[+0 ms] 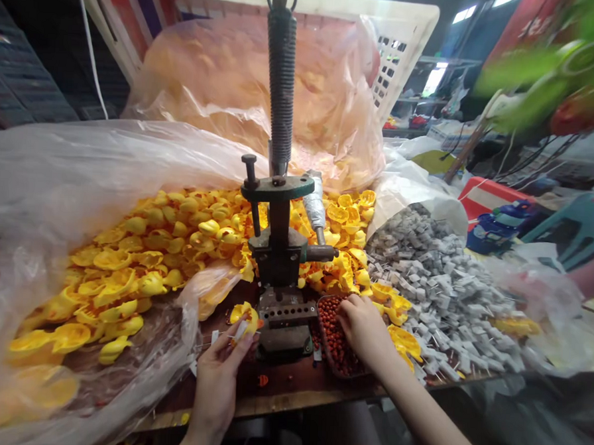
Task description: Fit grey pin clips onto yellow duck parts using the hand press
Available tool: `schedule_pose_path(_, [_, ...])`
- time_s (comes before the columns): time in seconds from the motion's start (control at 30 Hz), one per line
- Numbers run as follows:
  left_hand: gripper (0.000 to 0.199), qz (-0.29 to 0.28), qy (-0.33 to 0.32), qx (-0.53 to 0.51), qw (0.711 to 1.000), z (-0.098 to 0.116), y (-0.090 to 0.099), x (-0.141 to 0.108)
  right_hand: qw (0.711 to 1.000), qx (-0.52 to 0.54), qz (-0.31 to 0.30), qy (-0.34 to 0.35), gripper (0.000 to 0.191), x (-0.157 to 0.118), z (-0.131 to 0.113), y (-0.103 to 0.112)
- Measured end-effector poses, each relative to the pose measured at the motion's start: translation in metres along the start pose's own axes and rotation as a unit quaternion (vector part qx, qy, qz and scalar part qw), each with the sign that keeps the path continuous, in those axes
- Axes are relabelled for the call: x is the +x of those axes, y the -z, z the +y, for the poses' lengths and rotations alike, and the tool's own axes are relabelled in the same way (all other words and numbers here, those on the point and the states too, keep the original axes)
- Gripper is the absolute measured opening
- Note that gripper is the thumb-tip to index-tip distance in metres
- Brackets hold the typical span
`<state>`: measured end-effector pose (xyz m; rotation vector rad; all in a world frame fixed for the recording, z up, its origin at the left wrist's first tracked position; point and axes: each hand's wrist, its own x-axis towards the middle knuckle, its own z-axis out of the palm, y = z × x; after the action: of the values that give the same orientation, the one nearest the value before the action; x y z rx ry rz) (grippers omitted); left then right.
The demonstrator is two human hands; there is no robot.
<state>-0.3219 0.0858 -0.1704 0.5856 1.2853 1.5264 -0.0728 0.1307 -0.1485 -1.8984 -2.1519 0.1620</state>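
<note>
My left hand (222, 371) is closed on a yellow plastic shell (246, 313), just left of the press base. Small white blocks with thin metal pins show at its fingers, one white block (242, 328) against the shell. My right hand (364, 325) reaches into a dark tray (341, 374) of small red-brown parts (332, 327). Its fingers are curled together and the fingertips are partly hidden, so what they pinch is unclear. Between the hands stands a dark metal hand press (278, 261) with a tall spring and a row of holes in its lower block.
Yellow shells (141, 241) are heaped behind and left of the press on clear plastic sheeting (105, 166). Grey-white pinned blocks (433, 283) lie heaped at right. A white crate (410, 49) with a full plastic bag rises behind. A blurred green fan (548, 70) is at upper right.
</note>
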Motion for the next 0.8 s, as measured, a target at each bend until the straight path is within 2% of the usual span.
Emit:
schedule_pose_path(0.1, [0.045,0.012,0.071,-0.081,0.994,0.005,-0.012,-0.006,0.988,0.157,0.014,0.01,0.015,-0.005,-0.025,0.0])
schedule_pose_path(0.2, [0.039,-0.022,0.093,-0.107,0.99,0.008,-0.022,-0.012,0.928,0.351,0.035,0.117,0.015,-0.012,-0.06,-0.006])
schedule_pose_path(0.27, [0.037,-0.047,0.1,-0.112,0.988,0.009,-0.027,-0.014,0.892,0.421,0.05,0.156,0.015,-0.016,-0.08,-0.013])
schedule_pose_path(0.4, [0.036,-0.068,0.113,-0.109,0.985,0.011,-0.027,-0.017,0.861,0.478,0.051,0.166,0.016,-0.019,-0.092,-0.021])
schedule_pose_path(0.5, [0.036,-0.089,0.114,-0.091,0.985,0.009,-0.021,-0.015,0.844,0.524,0.021,0.111,0.01,-0.014,-0.089,-0.024])
schedule_pose_path(0.57, [0.039,-0.1,0.101,-0.062,0.988,0.006,-0.017,-0.008,0.853,0.519,0.01,0.061,0.0,-0.007,-0.089,-0.028])
schedule_pose_path(0.6, [0.041,-0.101,0.081,-0.037,0.991,0.004,-0.017,-0.002,0.873,0.485,0.02,0.046,0.004,-0.003,-0.09,-0.03])
schedule_pose_path(0.67, [0.043,-0.104,0.007,0.048,0.993,-0.001,-0.017,0.014,0.932,0.356,0.057,0.036,0.01,0.005,-0.092,-0.035])
schedule_pose_path(0.73, [0.042,-0.122,-0.093,0.169,0.974,-0.003,-0.02,0.032,0.969,0.234,0.072,0.021,0.013,0.011,-0.088,-0.037])
schedule_pose_path(0.8, [0.038,-0.156,-0.159,0.263,0.939,-0.002,-0.023,0.048,0.977,0.204,0.053,-0.008,0.016,0.02,-0.075,-0.031])
